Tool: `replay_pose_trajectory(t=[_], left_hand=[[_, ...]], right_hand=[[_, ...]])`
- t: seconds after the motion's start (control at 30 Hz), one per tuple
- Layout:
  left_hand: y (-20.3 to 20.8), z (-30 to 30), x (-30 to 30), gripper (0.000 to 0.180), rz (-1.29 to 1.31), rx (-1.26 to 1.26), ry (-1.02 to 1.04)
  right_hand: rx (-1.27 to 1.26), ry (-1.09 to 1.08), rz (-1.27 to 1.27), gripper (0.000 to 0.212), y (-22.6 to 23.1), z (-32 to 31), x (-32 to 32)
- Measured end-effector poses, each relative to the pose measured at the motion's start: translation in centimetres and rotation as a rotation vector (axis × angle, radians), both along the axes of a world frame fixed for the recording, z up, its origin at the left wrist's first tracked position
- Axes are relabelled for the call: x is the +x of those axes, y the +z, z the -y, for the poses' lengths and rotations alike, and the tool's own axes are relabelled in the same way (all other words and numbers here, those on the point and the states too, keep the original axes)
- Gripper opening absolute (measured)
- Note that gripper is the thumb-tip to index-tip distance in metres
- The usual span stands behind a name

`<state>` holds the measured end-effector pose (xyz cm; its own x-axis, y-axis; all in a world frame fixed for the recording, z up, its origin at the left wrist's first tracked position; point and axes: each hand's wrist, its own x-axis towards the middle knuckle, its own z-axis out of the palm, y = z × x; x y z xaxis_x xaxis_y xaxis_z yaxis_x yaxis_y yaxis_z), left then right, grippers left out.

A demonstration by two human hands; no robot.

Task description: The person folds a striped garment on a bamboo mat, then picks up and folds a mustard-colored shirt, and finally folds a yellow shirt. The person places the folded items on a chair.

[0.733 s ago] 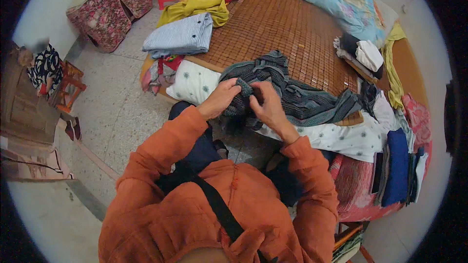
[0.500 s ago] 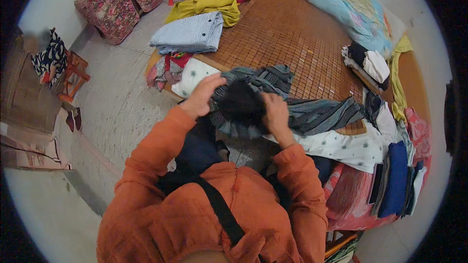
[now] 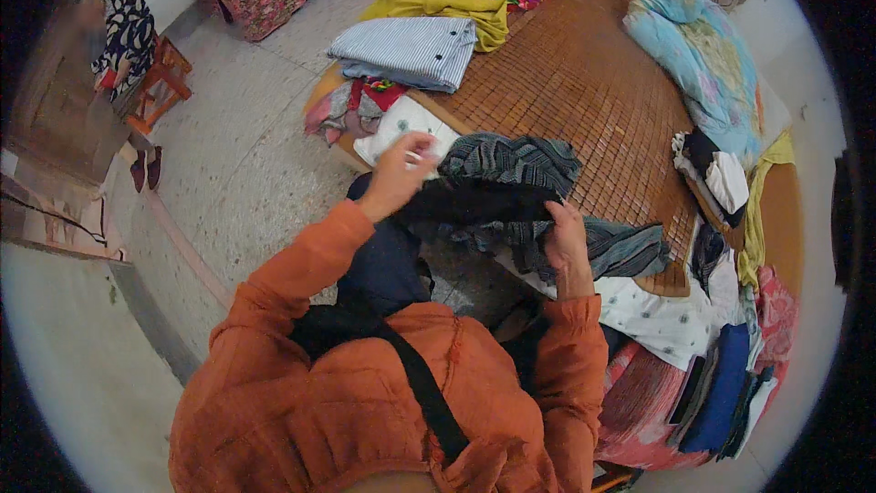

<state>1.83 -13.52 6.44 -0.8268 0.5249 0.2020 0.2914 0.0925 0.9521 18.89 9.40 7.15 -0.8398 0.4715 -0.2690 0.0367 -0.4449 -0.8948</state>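
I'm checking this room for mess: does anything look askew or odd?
Mildly: the grey striped cloth lies rumpled at the brown mat's near edge, partly hidden by the black cloth in the right hand, whereas the blue-striped shirt sits neatly folded. No spill or damage stands out.

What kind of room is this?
Probably a bedroom: a big brown mat is spread out like a bed top, with a rumpled blue quilt and a folded striped shirt on it.
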Motion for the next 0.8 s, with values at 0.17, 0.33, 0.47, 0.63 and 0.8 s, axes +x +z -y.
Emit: replay_pose_trajectory(t=[0.17, 0.33, 0.47, 0.63, 0.8], left_hand=[[-0.1, -3.5, 4.4, 0.022, -0.239, -0.060, -0.287], [-0.2, -4.5, 3.6, 0.019, -0.128, -0.172, -0.319], [1.0, -2.5, 1.0, 0.014, -0.128, -0.165, -0.358], [3.2, 0.3, -0.4, 0.016, -0.199, -0.008, -0.214], [2.3, 3.9, -3.5, 0.017, 0.332, 0.237, -0.031]], right_hand=[[-0.094, 0.037, -0.016, 0.020, 2.4, 3.0, -1.6], [0.045, 0.116, -0.031, 0.019, 3.3, 4.2, -2.4], [0.149, 0.140, 0.043, 0.020, 2.8, 2.3, -3.0], [0.043, 0.036, 0.055, 0.024, 2.4, 3.1, -5.4], [-0.034, -0.013, 0.147, 0.028, 2.1, 5.0, -7.6]])
